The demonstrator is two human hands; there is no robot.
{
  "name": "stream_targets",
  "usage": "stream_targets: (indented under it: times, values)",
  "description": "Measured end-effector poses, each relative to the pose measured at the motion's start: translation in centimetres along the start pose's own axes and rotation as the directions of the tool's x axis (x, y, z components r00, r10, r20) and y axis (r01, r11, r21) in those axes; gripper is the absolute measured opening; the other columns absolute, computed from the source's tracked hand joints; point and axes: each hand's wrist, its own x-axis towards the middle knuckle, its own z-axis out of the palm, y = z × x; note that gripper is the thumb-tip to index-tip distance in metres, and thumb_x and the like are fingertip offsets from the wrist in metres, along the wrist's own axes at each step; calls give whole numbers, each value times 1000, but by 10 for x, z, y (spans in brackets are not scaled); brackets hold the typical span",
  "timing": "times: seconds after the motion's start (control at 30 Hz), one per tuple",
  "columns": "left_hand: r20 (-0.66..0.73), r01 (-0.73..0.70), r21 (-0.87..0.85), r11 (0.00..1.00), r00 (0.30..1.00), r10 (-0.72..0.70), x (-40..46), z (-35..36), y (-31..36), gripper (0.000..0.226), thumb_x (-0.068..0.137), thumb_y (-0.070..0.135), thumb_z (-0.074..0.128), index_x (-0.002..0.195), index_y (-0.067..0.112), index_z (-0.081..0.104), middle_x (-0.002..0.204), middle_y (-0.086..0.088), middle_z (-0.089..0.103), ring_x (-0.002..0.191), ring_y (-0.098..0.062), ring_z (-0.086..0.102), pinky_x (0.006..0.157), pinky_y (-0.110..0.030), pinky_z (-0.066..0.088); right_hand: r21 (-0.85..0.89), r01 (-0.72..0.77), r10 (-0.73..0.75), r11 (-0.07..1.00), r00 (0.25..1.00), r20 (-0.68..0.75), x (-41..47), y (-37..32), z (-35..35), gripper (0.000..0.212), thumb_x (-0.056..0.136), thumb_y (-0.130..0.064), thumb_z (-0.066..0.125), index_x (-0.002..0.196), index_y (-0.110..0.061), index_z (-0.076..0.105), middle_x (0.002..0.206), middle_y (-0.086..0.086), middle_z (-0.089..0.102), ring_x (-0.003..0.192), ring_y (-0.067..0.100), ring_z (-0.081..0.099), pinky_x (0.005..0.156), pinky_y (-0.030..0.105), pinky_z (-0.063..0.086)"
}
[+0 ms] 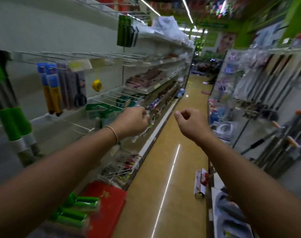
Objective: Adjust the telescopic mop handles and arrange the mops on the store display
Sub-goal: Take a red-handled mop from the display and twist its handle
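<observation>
A telescopic mop handle (10, 107) with green grips and a silver tube leans at the far left against the shelving, touched by neither hand. Across the aisle, several more mops (273, 86) hang in a row on the right-hand display, their heads (252, 113) lower down. My left hand (132, 121) is stretched forward with curled fingers, close to small hanging packets on the left shelf. It is too blurred to show contact. My right hand (191, 124) hovers over the aisle, loosely closed, with nothing in it.
The left shelving (146, 90) has wire hooks with scissors, brushes and a yellow tape measure (97, 85). Green rolled items (77, 210) and a red box (110, 203) lie low on the left. A packaged item (200, 182) lies on the yellow aisle floor (172, 152).
</observation>
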Motion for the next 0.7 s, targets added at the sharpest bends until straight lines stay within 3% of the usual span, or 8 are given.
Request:
stream_targets:
  times: [0.23,0.33,0.5,0.7]
  values:
    - [67,-94,-95,991,993,100,105,47,-1,27,97,36,44,104,17,61,91,-4,65,79,-19,63,72,-36,54,-66,-95,88,993,991,-104,79,43,9,32,97,-42,54,98,-14,71,87,-2,68,87,18,63,74,31,50]
    - [86,-143,-101,985,985,151,158,59,-3,29,97,37,45,109,16,62,93,-2,65,76,-16,58,63,-30,45,-69,-148,137,987,981,-137,120,52,11,31,96,-42,54,96,-16,69,83,-6,65,85,16,62,68,28,46]
    - [79,-205,-115,972,974,214,230,73,-2,38,97,37,45,121,13,61,112,-8,66,99,-23,61,79,-32,48,-46,-178,166,983,966,-198,178,66,18,31,96,-42,54,92,-15,69,84,-4,67,84,17,62,72,30,47]
    - [103,-245,-154,957,959,262,289,100,-4,38,99,35,43,122,11,60,112,-11,66,101,-25,60,87,-39,52,-75,-211,190,975,956,-223,232,96,28,34,95,-44,54,88,-15,69,80,-1,68,79,19,63,69,32,48]
